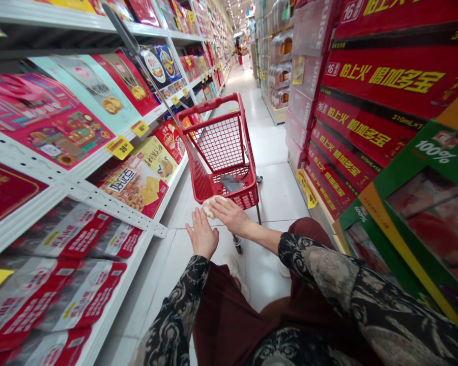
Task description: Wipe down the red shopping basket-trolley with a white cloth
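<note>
A small red shopping cart (221,147) stands in the aisle just ahead of me. My right hand (231,213) is closed on a pale, crumpled cloth-like thing (210,204) at the cart's near lower edge. My left hand (202,235) hangs beside it with its fingers stretched out and holds nothing. Both arms wear dark patterned sleeves. Something flat and grey lies in the cart's basket.
White shelves (99,157) on the left carry boxed biscuits and gift packs with yellow price tags (120,147). Red drink cartons (366,101) and green boxes (423,193) are stacked on the right. A white tiled aisle (259,117) runs ahead; a person stands far off.
</note>
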Tool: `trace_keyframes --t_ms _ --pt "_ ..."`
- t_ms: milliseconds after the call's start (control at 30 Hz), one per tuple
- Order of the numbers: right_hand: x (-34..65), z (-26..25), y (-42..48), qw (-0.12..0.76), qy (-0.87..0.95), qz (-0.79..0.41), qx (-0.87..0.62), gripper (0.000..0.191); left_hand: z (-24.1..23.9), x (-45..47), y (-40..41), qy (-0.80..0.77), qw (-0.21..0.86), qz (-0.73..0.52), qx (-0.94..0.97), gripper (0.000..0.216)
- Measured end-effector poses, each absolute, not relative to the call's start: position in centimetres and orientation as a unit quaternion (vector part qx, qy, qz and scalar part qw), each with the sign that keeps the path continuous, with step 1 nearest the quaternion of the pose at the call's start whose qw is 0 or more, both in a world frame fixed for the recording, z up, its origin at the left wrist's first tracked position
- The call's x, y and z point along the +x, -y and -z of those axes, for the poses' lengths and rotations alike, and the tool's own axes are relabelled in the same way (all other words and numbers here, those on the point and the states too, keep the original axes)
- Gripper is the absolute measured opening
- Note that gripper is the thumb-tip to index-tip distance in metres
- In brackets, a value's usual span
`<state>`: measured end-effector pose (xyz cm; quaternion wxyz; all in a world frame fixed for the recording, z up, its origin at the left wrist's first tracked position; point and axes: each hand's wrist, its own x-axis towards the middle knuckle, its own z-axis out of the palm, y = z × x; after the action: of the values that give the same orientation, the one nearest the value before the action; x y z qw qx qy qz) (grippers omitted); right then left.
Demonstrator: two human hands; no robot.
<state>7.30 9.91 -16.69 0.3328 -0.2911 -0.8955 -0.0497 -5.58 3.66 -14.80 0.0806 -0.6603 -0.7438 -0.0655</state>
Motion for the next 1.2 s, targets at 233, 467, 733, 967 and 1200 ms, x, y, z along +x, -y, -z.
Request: trace_keyframes --t_ms 233,467,733,967,1200 --pt "8.3 16.2 -10.8 0.336 0.892 0.065 -0.294 0.034 14.1 -4.1 -4.5 0.729 0.09 0.082 -0.674 0.073" --pt "9.6 19.4 -9.4 0.316 0.896 0.019 -0.312 0.033 14.6 -4.4 -4.0 0.723 0.084 0.065 -0.683 0.073" --pt "13.2 13.0 -12.2 0.311 0.837 -0.015 -0.45 0.039 11.1 -4.9 -8.1 0.705 0.066 0.033 -0.706 0.061" --pt "15.4 14.3 -14.8 0.255 0.878 0.006 -0.405 0.038 10.0 -4.5 -9.0 0.695 0.066 0.015 -0.716 0.044" --pt "18.4 13.3 -17.1 0.205 0.909 -0.007 -0.364 0.042 9.5 -2.4 -8.8 0.674 0.07 0.016 -0.735 0.041"
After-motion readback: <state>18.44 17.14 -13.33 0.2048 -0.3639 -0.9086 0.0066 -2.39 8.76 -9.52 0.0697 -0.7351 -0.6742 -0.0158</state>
